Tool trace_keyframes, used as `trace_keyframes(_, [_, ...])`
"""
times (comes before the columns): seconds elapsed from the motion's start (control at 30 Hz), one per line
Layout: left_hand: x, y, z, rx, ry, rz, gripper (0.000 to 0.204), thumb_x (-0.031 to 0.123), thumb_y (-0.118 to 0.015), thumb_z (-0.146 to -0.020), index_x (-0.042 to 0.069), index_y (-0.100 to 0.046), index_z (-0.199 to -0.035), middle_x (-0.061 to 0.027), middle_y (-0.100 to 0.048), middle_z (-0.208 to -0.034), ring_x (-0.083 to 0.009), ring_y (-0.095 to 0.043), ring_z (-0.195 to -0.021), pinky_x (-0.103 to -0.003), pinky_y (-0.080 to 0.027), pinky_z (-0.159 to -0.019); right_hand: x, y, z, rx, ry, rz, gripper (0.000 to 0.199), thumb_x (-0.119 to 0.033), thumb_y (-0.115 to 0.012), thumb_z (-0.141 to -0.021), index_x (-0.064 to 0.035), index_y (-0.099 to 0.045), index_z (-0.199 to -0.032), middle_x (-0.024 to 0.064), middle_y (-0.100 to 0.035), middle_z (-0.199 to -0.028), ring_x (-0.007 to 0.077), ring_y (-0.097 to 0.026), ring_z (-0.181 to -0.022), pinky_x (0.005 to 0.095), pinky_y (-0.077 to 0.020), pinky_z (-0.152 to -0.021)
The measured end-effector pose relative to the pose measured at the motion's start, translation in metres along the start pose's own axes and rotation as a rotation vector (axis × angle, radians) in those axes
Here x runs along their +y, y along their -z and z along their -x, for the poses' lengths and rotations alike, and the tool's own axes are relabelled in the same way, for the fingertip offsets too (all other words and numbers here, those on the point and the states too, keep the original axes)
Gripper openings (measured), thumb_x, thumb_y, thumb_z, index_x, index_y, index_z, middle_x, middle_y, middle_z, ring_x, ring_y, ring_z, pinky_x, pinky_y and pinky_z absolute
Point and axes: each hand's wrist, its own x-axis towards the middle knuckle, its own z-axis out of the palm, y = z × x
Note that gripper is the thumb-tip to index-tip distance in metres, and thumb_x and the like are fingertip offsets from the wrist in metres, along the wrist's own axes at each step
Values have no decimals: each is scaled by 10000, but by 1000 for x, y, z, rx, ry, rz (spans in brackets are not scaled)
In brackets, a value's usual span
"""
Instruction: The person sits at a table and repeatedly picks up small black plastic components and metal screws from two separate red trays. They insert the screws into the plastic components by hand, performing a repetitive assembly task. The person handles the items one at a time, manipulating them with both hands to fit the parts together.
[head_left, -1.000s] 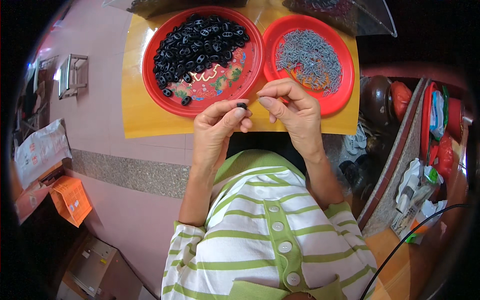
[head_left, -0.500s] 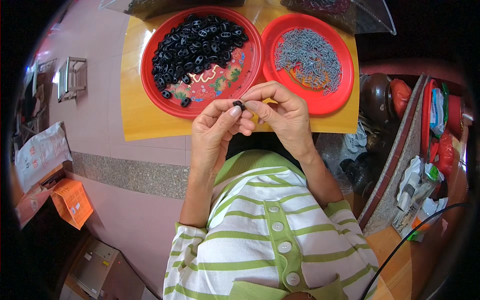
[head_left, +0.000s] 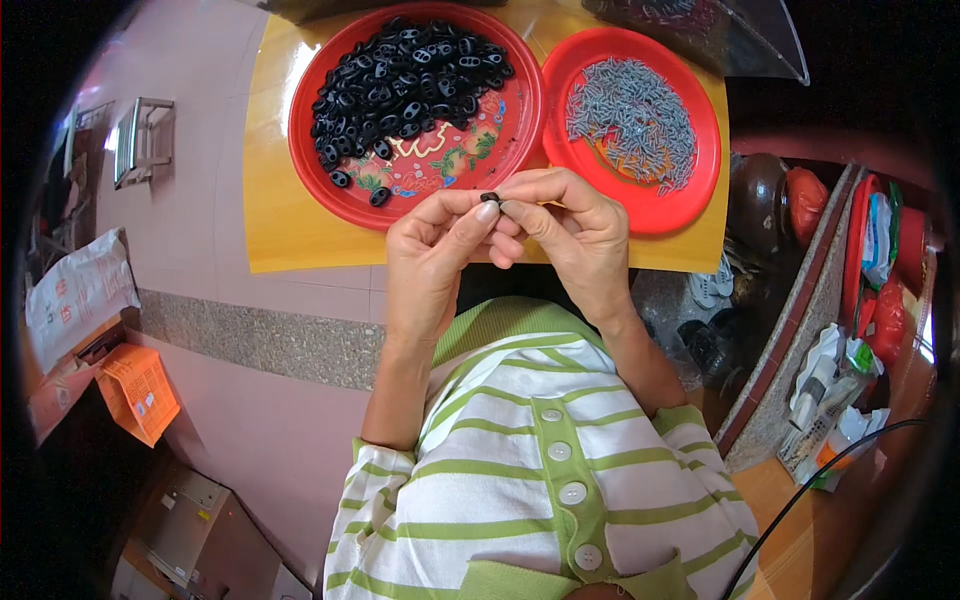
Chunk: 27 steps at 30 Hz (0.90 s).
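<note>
My left hand (head_left: 432, 262) pinches a small black oval plastic piece (head_left: 490, 197) between thumb and fingers, just over the table's near edge. My right hand (head_left: 582, 240) meets it there, thumb and forefinger pressed together against the piece's right side. Whatever those right fingertips grip is hidden. Beyond the left hand, a red patterned tray (head_left: 518, 155) bears a heap of similar black pieces (head_left: 400, 85) with two holes each. A smaller red plate (head_left: 706, 170) to its right holds many small grey screws (head_left: 630, 120).
Both trays rest on a yellow table (head_left: 275, 235). Clear-sided bins (head_left: 690, 25) stand at its far edge. At the right are a brown jar (head_left: 757, 185), shoes (head_left: 708, 345) and a ledge with packets. A metal stool (head_left: 145, 142) stands at far left. A black cable (head_left: 800, 480) crosses lower right.
The view has shifted slightly, so the trays sit a little farther right. Both hands stay together at the black piece, which has turned a little between the fingertips.
</note>
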Motion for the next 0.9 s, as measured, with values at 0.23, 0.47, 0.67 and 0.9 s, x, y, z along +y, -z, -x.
trace_keyframes(0.23, [9, -2, -6, -9, 38, -1, 151, 75, -545, -903, -52, -591, -970, -138, -658, -848, -169, -654, -701, -260, -547, -623, -5, 10, -11, -23, -57, 20, 99, -44, -612, -855, 11, -625, -936, 46, -657, -805, 77, -615, -722, 215, -500, -656])
trace_keyframes(0.47, [11, 2, -4, 19, 49, -7, 135, 65, -566, -888, -44, -600, -959, -130, -659, -830, -169, -655, -700, -263, -548, -624, -6, 10, -13, -67, -40, 111, 87, -38, -617, -847, 8, -626, -920, 40, -660, -769, 81, -620, -709, 221, -500, -649])
trace_keyframes(0.67, [7, 5, -6, 38, -6, -25, 114, 53, -572, -882, -40, -610, -935, -128, -659, -817, -156, -644, -671, -248, -531, -588, -3, 3, -15, -87, 32, 99, 64, -19, -616, -843, 10, -626, -899, 52, -655, -826, 77, -607, -729, 222, -500, -658])
trace_keyframes(0.9, [12, 28, 0, 84, 23, 42, 88, 67, -580, -875, -19, -587, -890, -108, -648, -781, -132, -620, -628, -234, -509, -576, 8, -7, -24, -245, -130, -1, 118, -81, -616, -860, 6, -640, -935, 38, -649, -832, 67, -591, -707, 211, -477, -614])
